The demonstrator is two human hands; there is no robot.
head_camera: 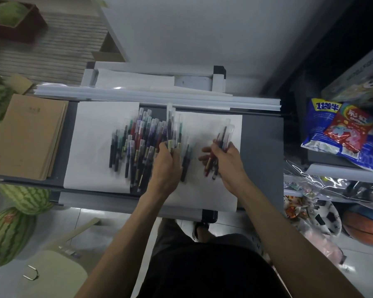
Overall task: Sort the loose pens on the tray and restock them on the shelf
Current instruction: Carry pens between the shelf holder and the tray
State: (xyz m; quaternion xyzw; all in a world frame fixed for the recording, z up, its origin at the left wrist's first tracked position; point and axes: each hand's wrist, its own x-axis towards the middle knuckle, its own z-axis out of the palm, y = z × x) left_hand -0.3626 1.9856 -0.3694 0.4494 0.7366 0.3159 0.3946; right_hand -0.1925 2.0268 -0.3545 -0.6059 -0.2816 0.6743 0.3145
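Sorting looks barely begun, the left hand (167,166) gripping a few pens (170,123), the right hand (226,162) a reddish bunch (223,136) — the heap (136,143) lies unsorted on the tray (261,158).

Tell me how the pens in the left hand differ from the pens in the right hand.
The left bunch, gripped by the left hand, points straight away beside the loose pile; the right bunch, gripped by the right hand, tilts rightward over bare white paper. The left bunch looks dark; the right bunch shows red barrels. Both have clear caps and are blurred.
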